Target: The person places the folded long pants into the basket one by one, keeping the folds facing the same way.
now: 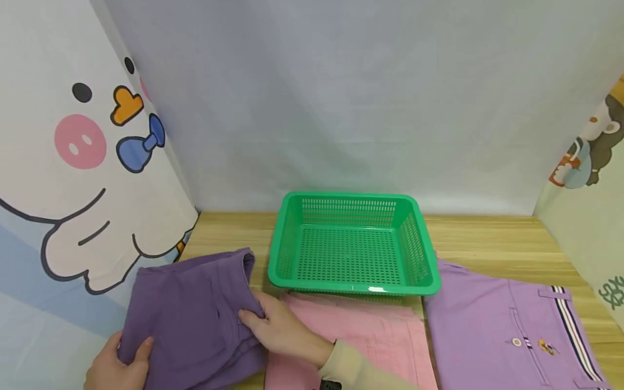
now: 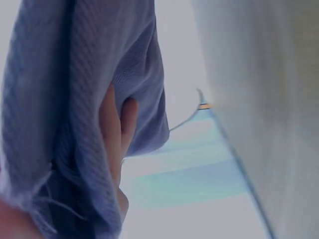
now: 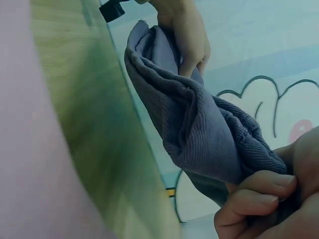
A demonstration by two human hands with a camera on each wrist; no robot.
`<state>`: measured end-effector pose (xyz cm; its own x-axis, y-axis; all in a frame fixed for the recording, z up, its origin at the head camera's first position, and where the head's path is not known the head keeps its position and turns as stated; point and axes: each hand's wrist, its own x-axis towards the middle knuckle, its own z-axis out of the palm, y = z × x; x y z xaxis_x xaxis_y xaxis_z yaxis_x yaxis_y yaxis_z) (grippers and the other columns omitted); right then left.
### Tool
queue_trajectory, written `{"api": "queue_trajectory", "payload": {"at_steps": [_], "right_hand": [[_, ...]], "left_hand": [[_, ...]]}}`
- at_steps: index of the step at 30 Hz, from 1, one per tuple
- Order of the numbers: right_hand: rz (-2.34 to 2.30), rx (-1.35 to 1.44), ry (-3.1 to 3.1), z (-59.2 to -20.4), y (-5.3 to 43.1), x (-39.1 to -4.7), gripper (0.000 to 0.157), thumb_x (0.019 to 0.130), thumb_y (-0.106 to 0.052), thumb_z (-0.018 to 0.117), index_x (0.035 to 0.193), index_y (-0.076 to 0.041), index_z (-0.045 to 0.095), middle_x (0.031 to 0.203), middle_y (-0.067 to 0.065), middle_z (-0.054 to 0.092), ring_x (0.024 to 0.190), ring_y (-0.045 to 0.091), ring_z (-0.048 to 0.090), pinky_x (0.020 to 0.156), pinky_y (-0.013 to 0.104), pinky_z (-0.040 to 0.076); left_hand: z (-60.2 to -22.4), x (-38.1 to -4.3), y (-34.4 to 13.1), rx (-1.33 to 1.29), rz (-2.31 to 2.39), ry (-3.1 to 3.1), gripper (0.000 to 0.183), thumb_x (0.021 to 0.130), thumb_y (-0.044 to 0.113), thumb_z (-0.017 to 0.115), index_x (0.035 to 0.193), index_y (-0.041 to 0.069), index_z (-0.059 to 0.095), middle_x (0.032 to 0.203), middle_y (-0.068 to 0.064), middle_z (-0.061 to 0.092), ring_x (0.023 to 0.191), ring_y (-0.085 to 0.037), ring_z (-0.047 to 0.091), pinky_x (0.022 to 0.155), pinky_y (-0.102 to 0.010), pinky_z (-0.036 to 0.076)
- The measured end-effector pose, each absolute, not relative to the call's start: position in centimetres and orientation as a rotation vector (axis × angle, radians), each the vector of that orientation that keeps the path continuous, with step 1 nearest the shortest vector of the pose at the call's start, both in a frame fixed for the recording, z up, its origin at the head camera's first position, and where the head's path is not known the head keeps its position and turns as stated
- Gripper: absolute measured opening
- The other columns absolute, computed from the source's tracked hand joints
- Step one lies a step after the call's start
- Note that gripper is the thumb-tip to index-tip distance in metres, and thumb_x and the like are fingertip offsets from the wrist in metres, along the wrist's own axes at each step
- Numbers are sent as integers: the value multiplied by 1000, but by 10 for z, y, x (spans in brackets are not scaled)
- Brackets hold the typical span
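Observation:
Folded dark purple pants (image 1: pixel 190 314) are held up between both hands over the left end of the table. My left hand (image 1: pixel 119 363) grips their lower left edge, thumb on the near face; in the left wrist view its fingers (image 2: pixel 112 129) lie against the cloth. On the other side my right hand (image 1: pixel 278 325) pinches the right edge. The right wrist view shows its curled fingers (image 3: pixel 254 199) around the thick folded cloth (image 3: pixel 199 119). Below the right forearm lie pink pants (image 1: pixel 361 336), flat on the table and partly covered by the sleeve.
A green plastic basket (image 1: pixel 355 290) with slotted walls stands behind the pink pants, with no clothes in it. Lilac pants (image 1: pixel 478 325) with a striped waistband lie folded at the right. Printed curtains (image 1: pixel 365 108) rise behind and beside the wooden table (image 1: pixel 487 238).

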<state>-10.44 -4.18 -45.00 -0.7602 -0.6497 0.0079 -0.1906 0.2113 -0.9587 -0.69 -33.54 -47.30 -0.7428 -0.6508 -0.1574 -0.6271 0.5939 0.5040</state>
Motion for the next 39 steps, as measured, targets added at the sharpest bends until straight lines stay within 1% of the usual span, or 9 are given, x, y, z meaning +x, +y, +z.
{"api": "queue_trajectory", "payload": {"at_steps": [4,8,11,13,15,22,28,34,39], "right_hand": [[-1632,-786,2063,-431,-34,-108,47,112,-32,54,158,-22,52,150,7,64,137,16,61,111,26,49],[-1727,-792,1984,-414,-19,-115,51,113,-26,52,162,-16,45,156,13,58,144,27,57,116,31,47],[-1779,-792,1947,-402,-3,-119,52,113,-23,51,164,-14,42,159,15,55,146,31,55,118,34,47],[-1804,-786,1929,-395,8,-122,53,113,-22,50,164,-15,40,160,15,54,145,32,55,118,37,48],[-1815,-785,1940,-390,19,-123,53,113,-22,50,165,-15,39,160,15,54,144,32,57,117,39,50],[-1864,-730,1989,-380,48,-127,51,113,-23,51,162,-10,43,149,23,61,132,36,65,106,42,58],[-1900,-671,2006,-379,66,-127,53,113,-24,52,163,-10,42,149,24,61,133,36,65,108,42,56],[-1915,-611,2035,-380,77,-127,53,112,-23,54,162,-11,44,148,23,62,131,32,66,108,35,55],[-1957,-579,2031,-379,83,-128,51,112,-19,54,160,-5,46,145,27,63,126,26,68,104,31,56]], "left_hand": [[-453,-4,-323,1090,-853,-2590,57,99,29,70,134,-13,55,111,-44,65,84,-56,67,54,-40,49],[-433,-6,-310,1034,-920,-2492,55,100,27,73,136,-11,58,117,-42,67,92,-56,69,52,-25,42],[-421,-11,-300,947,-991,-2435,55,100,25,74,141,-8,59,122,-40,68,71,-17,72,54,-12,39],[-415,-15,-293,876,-1033,-2408,55,100,24,75,142,-6,59,124,-39,69,67,8,60,55,-6,37],[-409,-19,-286,825,-1073,-2393,55,100,24,75,144,-5,59,125,-39,69,70,24,42,56,-3,37],[-392,-33,-265,669,-1221,-2392,51,102,24,73,146,1,58,126,-37,70,71,20,53,57,-9,48],[-387,-42,-249,514,-1249,-2374,43,100,17,76,139,3,63,118,-31,75,73,14,62,60,-11,52],[-386,-46,-241,416,-1265,-2387,41,101,18,75,138,4,64,117,-27,76,77,13,63,64,-11,53],[-385,-50,-233,364,-1285,-2387,41,102,17,74,139,4,63,120,-25,76,83,15,62,69,-8,52]]}}
